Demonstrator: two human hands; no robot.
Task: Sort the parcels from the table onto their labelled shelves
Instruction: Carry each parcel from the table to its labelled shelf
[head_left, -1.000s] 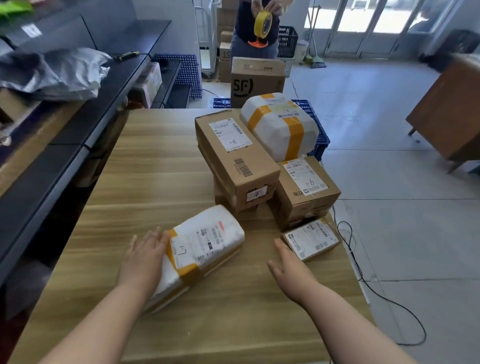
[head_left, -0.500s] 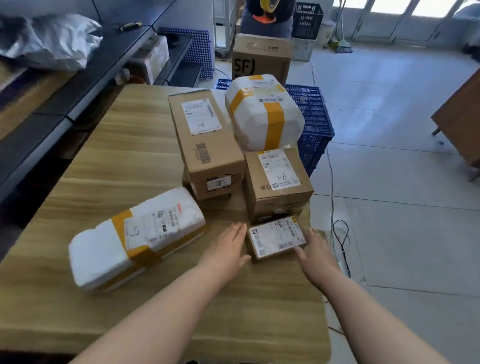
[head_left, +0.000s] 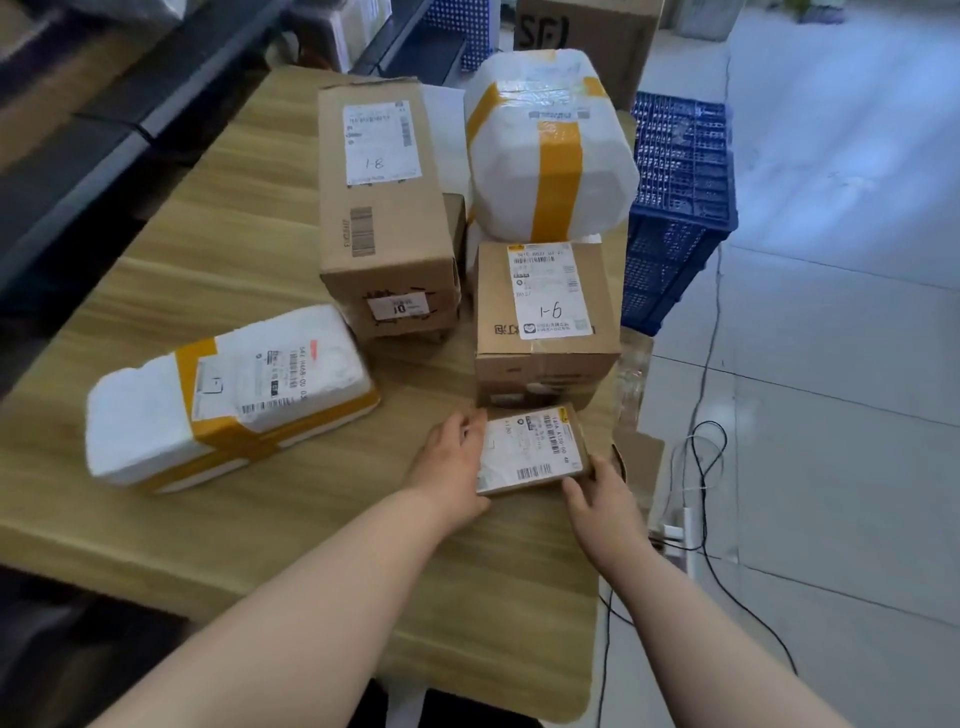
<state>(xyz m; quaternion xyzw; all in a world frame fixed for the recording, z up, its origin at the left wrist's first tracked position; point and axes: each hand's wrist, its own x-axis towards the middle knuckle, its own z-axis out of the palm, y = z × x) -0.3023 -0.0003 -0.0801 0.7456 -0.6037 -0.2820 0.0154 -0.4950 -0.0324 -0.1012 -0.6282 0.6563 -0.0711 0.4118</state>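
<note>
Blue crate (head_left: 680, 197) on tiled floor (head_left: 857, 338); black cable (head_left: 722, 455) nr poss. power strip (head_left: 687, 535).

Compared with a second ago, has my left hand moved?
Yes. The left hand left the white taped parcel and went right; it now grips the left edge of the small flat parcel in front of the 1-9 box.

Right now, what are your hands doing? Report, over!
Left hand and right hand grip the small parcel by its ends. 1-6 box close behind it. White parcel off to the left, clear of the hands.
</note>
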